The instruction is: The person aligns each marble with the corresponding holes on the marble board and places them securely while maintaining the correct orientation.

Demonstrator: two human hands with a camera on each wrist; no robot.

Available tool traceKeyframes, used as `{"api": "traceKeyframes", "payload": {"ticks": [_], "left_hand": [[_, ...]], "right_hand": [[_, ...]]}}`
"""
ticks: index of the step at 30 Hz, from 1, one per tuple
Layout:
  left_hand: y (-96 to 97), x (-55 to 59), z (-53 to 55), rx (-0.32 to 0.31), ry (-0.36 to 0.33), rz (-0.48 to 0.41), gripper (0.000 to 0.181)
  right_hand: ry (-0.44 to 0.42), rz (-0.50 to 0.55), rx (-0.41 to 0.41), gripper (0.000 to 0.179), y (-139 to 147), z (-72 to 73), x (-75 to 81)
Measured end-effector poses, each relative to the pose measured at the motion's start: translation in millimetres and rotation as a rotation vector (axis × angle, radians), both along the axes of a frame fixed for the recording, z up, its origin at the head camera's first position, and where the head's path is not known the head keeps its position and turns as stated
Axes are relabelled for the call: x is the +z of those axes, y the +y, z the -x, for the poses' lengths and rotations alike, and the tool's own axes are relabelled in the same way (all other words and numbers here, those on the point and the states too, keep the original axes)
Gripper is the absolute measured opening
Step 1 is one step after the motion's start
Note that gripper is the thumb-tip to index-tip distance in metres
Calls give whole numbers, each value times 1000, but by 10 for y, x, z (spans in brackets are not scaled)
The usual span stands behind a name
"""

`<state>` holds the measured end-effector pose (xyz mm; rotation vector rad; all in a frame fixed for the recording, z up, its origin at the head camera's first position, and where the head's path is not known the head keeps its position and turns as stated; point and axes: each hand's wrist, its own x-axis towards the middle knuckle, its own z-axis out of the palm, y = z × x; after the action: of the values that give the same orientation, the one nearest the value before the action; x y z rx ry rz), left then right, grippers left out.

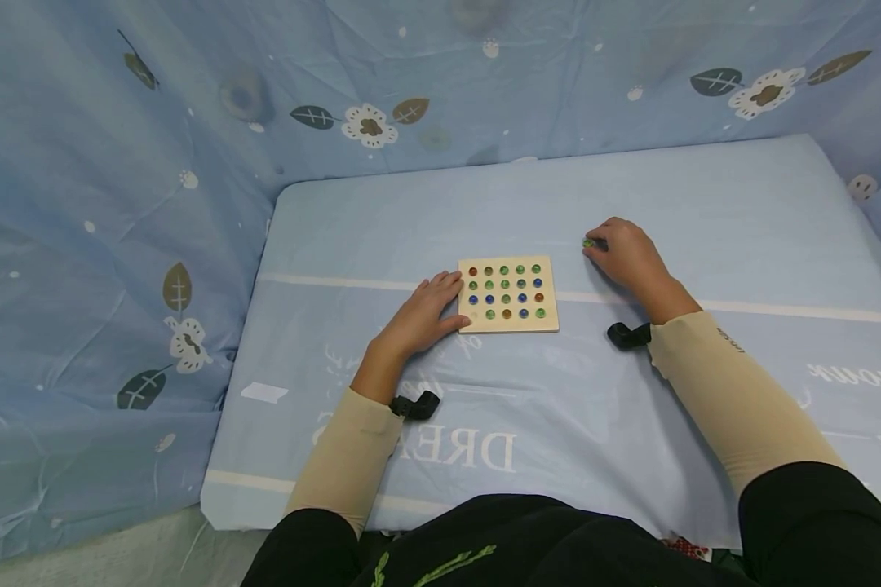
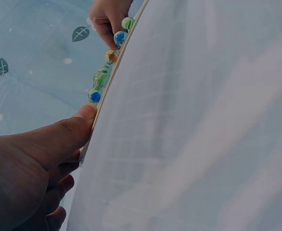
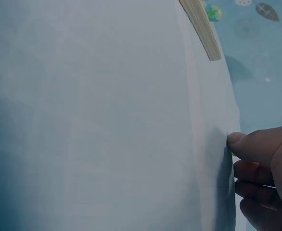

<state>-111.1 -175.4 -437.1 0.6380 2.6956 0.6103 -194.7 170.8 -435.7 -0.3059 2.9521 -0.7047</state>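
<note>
A square wooden board (image 1: 510,327) lies on the table, with rows of green, blue and amber glass marbles (image 1: 505,284) in its hollows. A bare hollow (image 1: 473,315) shows at its near left corner. My left hand (image 1: 429,314) rests along the board's left side, fingers fairly straight and thumb on the near left corner. To the right of the board, my right hand (image 1: 622,254) pinches a green marble (image 1: 588,243) between thumb and fingertips. In the right wrist view, the fingers mostly hide that marble.
A pale blue cloth with white stripes and lettering covers the table (image 1: 705,212). Patterned curtains (image 1: 440,65) hang behind it and to the left. A whitish strip (image 1: 264,393) lies at the table's left. Black wrist mounts (image 1: 415,405) are on both arms.
</note>
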Motion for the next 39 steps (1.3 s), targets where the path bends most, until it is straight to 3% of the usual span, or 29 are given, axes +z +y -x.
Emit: {"api": "traceKeyframes", "payload": {"ticks": [13, 23, 32, 39], "left_hand": [[6, 6, -3, 8, -14, 12, 75], [11, 18, 9, 1, 10, 24, 74], [26, 26, 9, -2, 15, 29, 74], [23, 33, -4, 14, -9, 16, 74]], "right_hand": [[44, 37, 29, 25, -73, -61, 49], [84, 51, 159, 25, -475, -240, 244], [155, 99, 301, 21, -763, -463, 272], [246, 105, 479, 20, -1014, -618, 230]]}}
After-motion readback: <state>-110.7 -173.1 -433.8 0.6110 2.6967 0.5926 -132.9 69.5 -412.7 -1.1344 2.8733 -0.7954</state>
